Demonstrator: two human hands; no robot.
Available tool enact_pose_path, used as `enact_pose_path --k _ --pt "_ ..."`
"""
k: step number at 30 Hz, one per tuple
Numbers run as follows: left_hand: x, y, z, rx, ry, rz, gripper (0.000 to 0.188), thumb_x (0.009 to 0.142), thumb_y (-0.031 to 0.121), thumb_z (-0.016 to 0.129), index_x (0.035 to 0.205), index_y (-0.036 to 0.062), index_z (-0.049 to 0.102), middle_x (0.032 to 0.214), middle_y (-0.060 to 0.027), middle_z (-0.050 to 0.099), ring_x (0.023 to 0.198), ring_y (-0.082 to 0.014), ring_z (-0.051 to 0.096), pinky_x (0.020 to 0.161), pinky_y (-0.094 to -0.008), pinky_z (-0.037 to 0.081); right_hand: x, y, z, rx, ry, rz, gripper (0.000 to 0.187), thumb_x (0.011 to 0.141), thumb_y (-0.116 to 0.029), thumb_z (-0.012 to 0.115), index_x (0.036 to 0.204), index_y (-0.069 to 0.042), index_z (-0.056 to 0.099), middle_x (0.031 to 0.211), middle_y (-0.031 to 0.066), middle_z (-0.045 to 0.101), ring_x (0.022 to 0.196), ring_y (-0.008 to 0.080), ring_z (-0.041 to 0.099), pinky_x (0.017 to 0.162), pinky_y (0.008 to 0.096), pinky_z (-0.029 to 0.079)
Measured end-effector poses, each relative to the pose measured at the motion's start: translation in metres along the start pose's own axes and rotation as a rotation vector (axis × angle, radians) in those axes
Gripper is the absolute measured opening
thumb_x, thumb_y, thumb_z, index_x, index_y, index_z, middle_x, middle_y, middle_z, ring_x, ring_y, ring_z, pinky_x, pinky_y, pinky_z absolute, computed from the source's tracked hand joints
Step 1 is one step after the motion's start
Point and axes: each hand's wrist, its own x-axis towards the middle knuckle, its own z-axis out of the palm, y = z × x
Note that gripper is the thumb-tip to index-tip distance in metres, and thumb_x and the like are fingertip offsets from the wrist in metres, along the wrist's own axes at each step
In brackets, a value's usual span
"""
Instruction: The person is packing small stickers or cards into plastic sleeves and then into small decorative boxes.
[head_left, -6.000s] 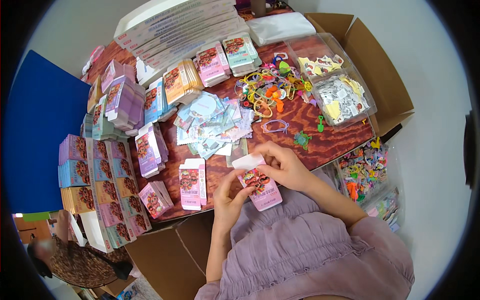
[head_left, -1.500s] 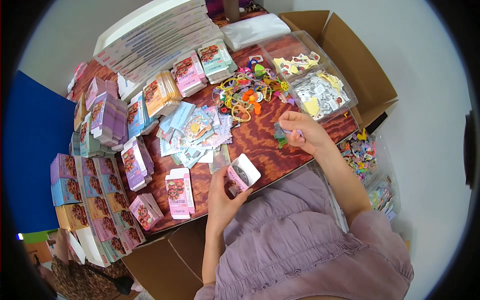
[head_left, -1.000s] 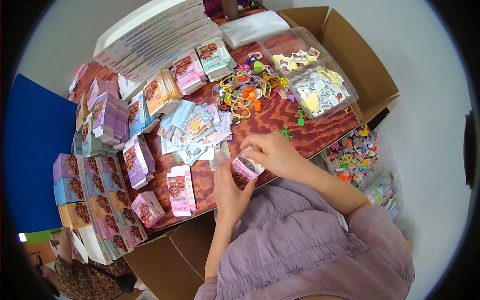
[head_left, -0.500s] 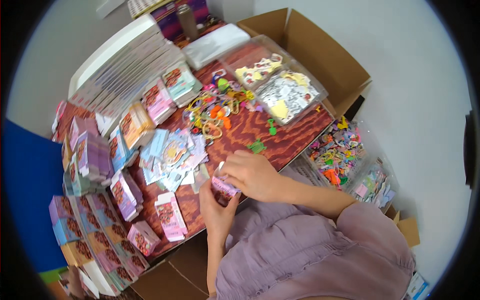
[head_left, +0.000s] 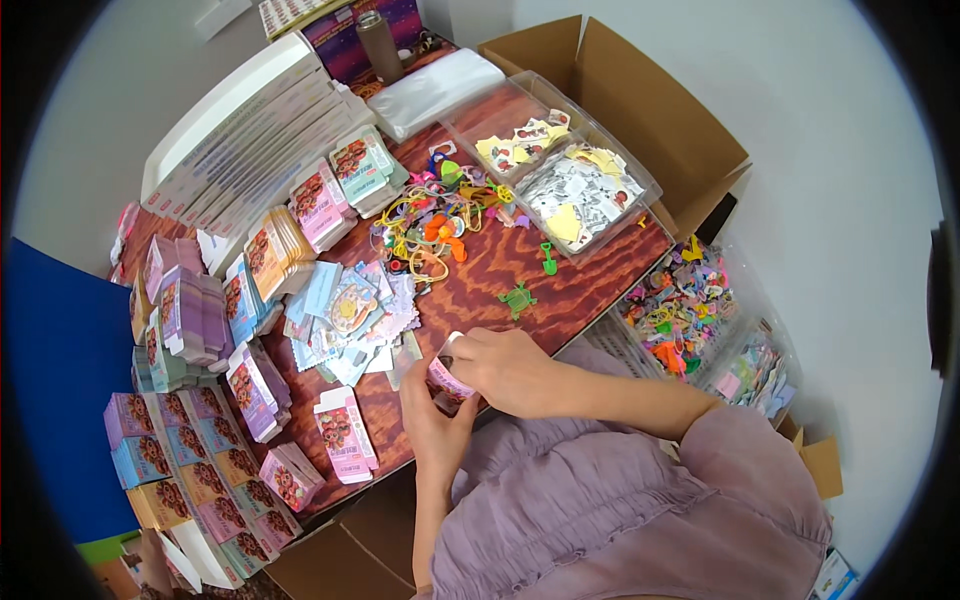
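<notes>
A small pink carton point(head_left: 446, 381) is gripped upright in my left hand point(head_left: 438, 425), thumb on one side and fingers on the other, just over the table's near edge. My right hand point(head_left: 505, 368) curls over the carton's top end, its fingertips hidden at the opening. Whether they pinch a flap or something else cannot be seen. Left of my hands, a flattened pink carton point(head_left: 345, 436) lies on the table. Beyond them is a heap of pale blue and white paper cards point(head_left: 350, 310). A green frog-shaped toy point(head_left: 517, 299) lies past my right hand.
Small colourful toys point(head_left: 440, 225) are piled mid-table. A clear divided tray point(head_left: 650, 190) holds paper pieces. Carton stacks point(head_left: 268, 250) and filled rows point(head_left: 205, 470) line the left. At right are a cardboard box point(head_left: 650, 120) and a bag of trinkets point(head_left: 690, 310). A bottle point(head_left: 378, 45) stands behind.
My right hand has moved slightly down and nearer, its fingertips now lower at the carton's top. The carton is tilted a little differently in my left hand. The view has shifted slightly.
</notes>
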Motion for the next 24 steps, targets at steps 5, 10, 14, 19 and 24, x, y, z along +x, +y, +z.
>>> enact_pose_path --k 5,10,14,19,24 --pt "-0.007 -0.002 -0.008 -0.088 0.061 -0.102 0.070 0.073 0.008 0.083 0.132 0.0012 0.048 0.120 -0.0140 0.053 0.108 -0.0279 0.058 0.087 -0.0370 0.052 0.008 0.044 -0.050 0.279 0.069 0.039 0.009 0.085 -0.011 0.064 0.087 -0.005 0.070 0.093 0.0096 0.066 0.089 0.0268 0.065 0.079 0.0374 0.052" --pt "-0.005 0.004 -0.015 -0.093 -0.016 -0.113 0.071 0.073 0.010 0.084 0.133 0.0017 0.047 0.123 -0.0125 0.051 0.105 -0.0266 0.059 0.084 -0.0361 0.054 -0.002 0.168 -0.100 -0.471 0.418 0.338 0.010 0.081 -0.006 0.066 0.090 -0.007 0.068 0.098 0.0101 0.065 0.092 0.0315 0.063 0.081 0.0422 0.051" --pt "-0.003 0.009 -0.015 -0.108 -0.040 -0.140 0.072 0.073 0.010 0.085 0.134 0.0024 0.047 0.123 -0.0116 0.051 0.104 -0.0262 0.060 0.083 -0.0361 0.055 -0.013 0.205 -0.106 -0.426 0.318 0.353 0.013 0.077 -0.003 0.069 0.088 -0.007 0.067 0.103 0.0096 0.063 0.095 0.0327 0.062 0.081 0.0414 0.050" --pt "-0.005 0.004 -0.014 -0.079 -0.027 -0.120 0.074 0.073 0.010 0.085 0.135 0.0023 0.046 0.123 -0.0114 0.051 0.105 -0.0251 0.060 0.082 -0.0356 0.055 -0.021 0.202 -0.138 0.248 0.378 0.748 0.012 0.080 -0.004 0.071 0.081 -0.002 0.059 0.073 0.0012 0.058 0.067 0.0073 0.056 0.059 0.0259 0.042" --pt "-0.003 0.003 -0.014 -0.134 -0.036 -0.170 0.075 0.073 0.009 0.085 0.136 0.0020 0.045 0.123 -0.0114 0.051 0.105 -0.0251 0.060 0.083 -0.0354 0.055 -0.034 0.213 -0.132 0.277 0.376 0.659 0.010 0.080 -0.004 0.071 0.087 -0.001 0.065 0.064 -0.0011 0.055 0.062 0.0060 0.051 0.057 0.0259 0.040"
